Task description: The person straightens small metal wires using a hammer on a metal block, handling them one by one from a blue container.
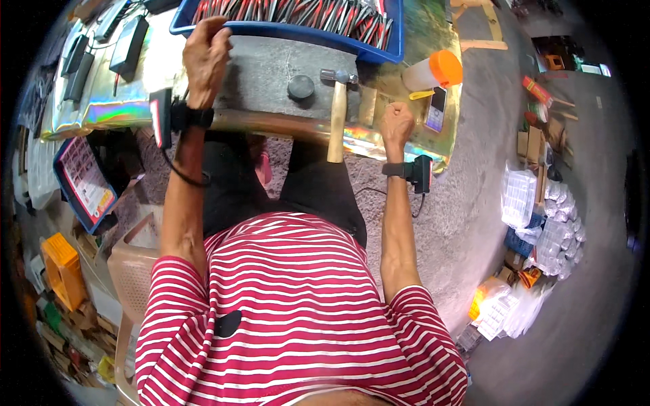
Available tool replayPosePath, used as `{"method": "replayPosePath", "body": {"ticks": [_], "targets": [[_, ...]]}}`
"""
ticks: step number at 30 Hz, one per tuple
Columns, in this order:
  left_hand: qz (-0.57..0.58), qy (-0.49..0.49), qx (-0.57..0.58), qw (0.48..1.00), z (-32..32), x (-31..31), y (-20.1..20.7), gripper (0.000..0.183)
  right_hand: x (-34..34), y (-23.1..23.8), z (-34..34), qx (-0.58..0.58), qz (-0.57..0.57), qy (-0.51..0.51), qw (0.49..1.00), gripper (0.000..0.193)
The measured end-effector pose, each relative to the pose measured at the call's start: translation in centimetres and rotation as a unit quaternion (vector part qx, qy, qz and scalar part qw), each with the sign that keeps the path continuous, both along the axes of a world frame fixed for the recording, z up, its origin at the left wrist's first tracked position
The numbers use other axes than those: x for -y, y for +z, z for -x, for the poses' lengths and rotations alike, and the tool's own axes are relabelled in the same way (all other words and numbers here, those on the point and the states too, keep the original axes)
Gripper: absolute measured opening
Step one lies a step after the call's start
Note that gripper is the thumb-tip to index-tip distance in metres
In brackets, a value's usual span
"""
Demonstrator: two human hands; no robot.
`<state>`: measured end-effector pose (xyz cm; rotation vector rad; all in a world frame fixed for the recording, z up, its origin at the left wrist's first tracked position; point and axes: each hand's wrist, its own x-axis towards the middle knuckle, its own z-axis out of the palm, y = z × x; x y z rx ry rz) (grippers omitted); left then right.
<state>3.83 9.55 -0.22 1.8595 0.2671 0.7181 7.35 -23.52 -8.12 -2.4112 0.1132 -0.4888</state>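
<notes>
My left hand (205, 61) is raised over the bench beside the front left corner of a blue tray (291, 30). Its fingers are loosely bent, the thumb stands apart, and I see nothing in it. Many red and black slim-handled tools (298, 10) fill the tray. My right hand (397, 125) is closed in a fist at the front edge of the bench, and whatever it may hold is hidden. Between my hands lie a round dark block (300, 87) and a hammer (337, 111), whose wooden handle juts over the edge. A phone (436, 109) lies right of my fist.
An orange-lidded jar (433, 70) and a small yellow tool (421, 95) are at the right. Black power adapters (128, 46) with cables lie at the left. A plastic chair (135, 267) stands at my left; packaged goods (558, 223) are piled on the right floor.
</notes>
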Motion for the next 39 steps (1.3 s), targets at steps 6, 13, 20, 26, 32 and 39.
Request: {"method": "replayPosePath", "body": {"ticks": [6,13,20,26,32,39], "targets": [[0.082,0.104,0.002,0.991,5.4,-3.4,-2.3,0.015,-0.5,0.1,-1.0,-0.063,0.146,-0.06,0.985,0.019],[-0.014,0.169,-0.063,0.983,6.9,-4.6,-5.1,0.021,1.8,-1.9,-2.5,-0.041,0.199,-0.009,0.979,0.022],[-0.083,0.181,-0.148,0.969,6.6,-4.1,-5.5,0.018,1.9,-1.6,-2.9,0.001,0.318,0.102,0.943,0.019],[-0.184,0.144,-0.188,0.954,5.6,-5.0,-6.2,0.019,3.9,-1.2,-4.1,0.009,0.262,0.203,0.943,0.02],[-0.219,0.11,-0.297,0.923,5.5,-5.3,-5.5,0.021,1.0,2.4,-1.6,-0.201,0.049,0.151,0.967,0.026],[-0.239,0.114,-0.271,0.926,5.4,-5.0,-5.6,0.015,0.4,1.2,0.1,-0.091,-0.08,0.102,0.987,0.013]]}}
